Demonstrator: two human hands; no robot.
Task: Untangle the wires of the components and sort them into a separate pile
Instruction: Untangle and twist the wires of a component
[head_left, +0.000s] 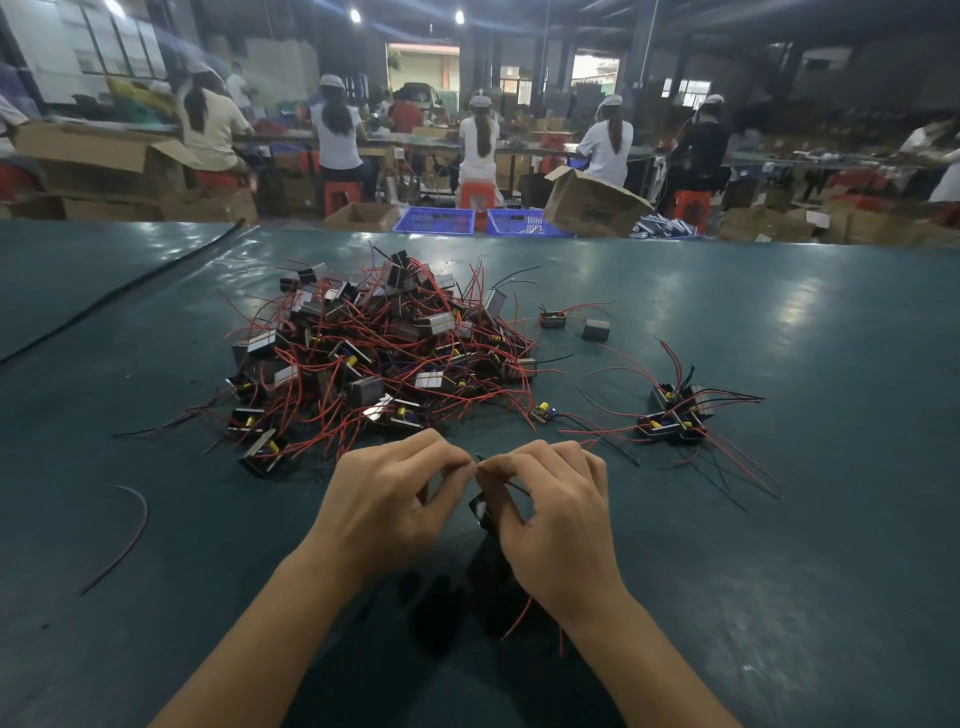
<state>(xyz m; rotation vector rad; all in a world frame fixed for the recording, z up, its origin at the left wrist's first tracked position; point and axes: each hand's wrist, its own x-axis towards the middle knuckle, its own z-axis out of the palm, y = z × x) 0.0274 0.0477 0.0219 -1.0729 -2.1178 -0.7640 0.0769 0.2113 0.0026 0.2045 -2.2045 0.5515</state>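
left hand (387, 499) and right hand (550, 514) pinch one wire (480, 459); one big tangle (374, 348), one small pile (675, 413).

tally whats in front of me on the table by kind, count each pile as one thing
piles: 2, tangled pile and sorted pile
single components outside the piles: 3
held component: 1
stray wire: 1
black cable: 1
total: 8

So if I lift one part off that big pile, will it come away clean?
Probably not: red wires in the big pile cross everywhere, so neighbours would likely drag along. They curve loosely, so probably floppy. Boxy bodies seem unlikely to roll.
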